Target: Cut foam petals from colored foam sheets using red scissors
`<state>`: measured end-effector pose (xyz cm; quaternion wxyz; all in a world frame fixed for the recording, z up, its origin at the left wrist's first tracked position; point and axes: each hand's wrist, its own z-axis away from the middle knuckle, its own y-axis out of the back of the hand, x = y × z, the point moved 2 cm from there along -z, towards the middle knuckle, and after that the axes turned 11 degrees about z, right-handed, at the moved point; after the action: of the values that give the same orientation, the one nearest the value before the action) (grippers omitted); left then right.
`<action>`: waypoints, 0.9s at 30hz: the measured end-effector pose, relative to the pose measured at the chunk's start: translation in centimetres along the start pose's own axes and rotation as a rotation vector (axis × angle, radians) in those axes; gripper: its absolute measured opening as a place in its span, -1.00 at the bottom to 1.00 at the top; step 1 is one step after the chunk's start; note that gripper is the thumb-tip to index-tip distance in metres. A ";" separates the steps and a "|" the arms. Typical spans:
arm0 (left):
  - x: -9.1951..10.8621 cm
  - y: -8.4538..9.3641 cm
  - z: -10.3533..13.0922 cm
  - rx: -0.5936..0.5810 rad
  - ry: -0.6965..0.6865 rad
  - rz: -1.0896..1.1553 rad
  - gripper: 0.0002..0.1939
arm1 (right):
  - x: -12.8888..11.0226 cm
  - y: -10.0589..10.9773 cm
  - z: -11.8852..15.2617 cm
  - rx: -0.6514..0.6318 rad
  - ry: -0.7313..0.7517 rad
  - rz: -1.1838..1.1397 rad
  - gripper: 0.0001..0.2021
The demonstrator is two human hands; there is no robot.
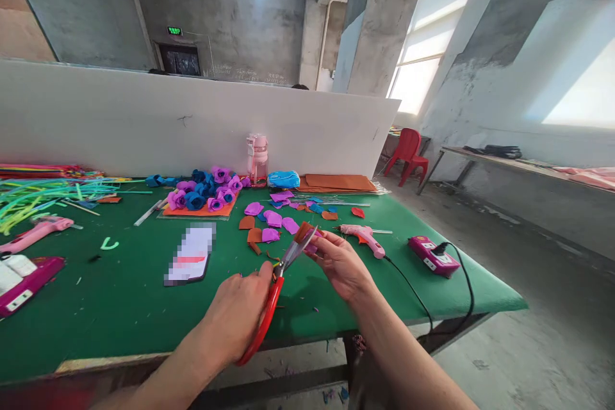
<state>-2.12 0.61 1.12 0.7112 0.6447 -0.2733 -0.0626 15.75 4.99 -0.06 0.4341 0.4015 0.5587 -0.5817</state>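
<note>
My left hand (241, 311) is closed around the red handles of a pair of scissors (270, 314). The blades point up and to the right, against a small brown piece of crepe paper (302, 231). My right hand (339, 261) pinches that piece between thumb and fingertips, with a bit of purple showing at the fingers. Just beyond the hands lie loose cut petals: purple (271, 218), brown (246, 223) and some blue. A pink glue gun (364, 238) rests right of my right hand. Whether the blades are cutting into the paper I cannot tell.
Purple and blue paper flowers (206, 189) are heaped on an orange sheet. A phone (191, 255) lies left of my hands. A power strip (434, 256) with a trailing cord sits near the right edge. Behind stand a pink bottle (257, 160) and a white partition (192, 118).
</note>
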 end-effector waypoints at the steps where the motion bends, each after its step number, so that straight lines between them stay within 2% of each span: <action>1: 0.1 0.1 0.0 -0.013 0.000 -0.010 -0.74 | 0.0 0.0 0.0 -0.003 -0.001 0.000 -0.78; 18: 0.5 0.0 -0.4 -0.019 0.000 -0.042 -0.72 | -0.2 0.0 0.1 -0.006 0.013 0.001 -0.79; 27: 0.6 -0.4 -0.3 -0.010 0.005 0.054 -0.79 | -0.3 0.4 0.1 0.000 0.010 -0.015 -0.75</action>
<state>-1.34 0.59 0.96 0.7165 0.6337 -0.2884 -0.0434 16.19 4.93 0.09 0.4271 0.4002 0.5639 -0.5826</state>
